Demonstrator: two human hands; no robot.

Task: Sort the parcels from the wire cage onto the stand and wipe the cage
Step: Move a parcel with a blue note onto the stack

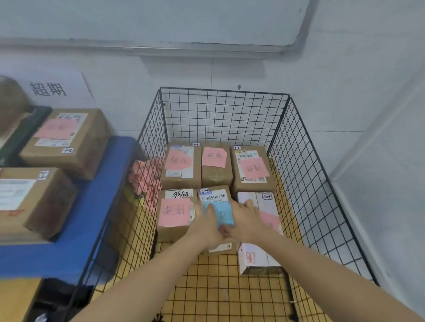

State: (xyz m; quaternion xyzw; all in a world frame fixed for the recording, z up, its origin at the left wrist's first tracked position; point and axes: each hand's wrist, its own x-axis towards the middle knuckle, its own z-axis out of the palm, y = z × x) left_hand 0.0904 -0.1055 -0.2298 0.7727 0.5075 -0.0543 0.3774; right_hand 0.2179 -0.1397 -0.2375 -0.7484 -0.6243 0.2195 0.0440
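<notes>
Two bare forearms reach from the near edge into the black wire cage, which stands on a yellow woven mat. Both hands meet on the brown cardboard parcel with a blue note, the middle one of the near row. The left hand clasps its left side, thumb lying over the blue note; the right hand clasps its right side, fingers spread down the gap beside the white carton. Just left of the held parcel sits a brown box with a pink note, touching it. Three more brown parcels with pink notes fill the far row against the cage's far wall. Left of the cage, a blue-topped table carries two brown pink-noted boxes. A whiteboard hangs on the far wall.
</notes>
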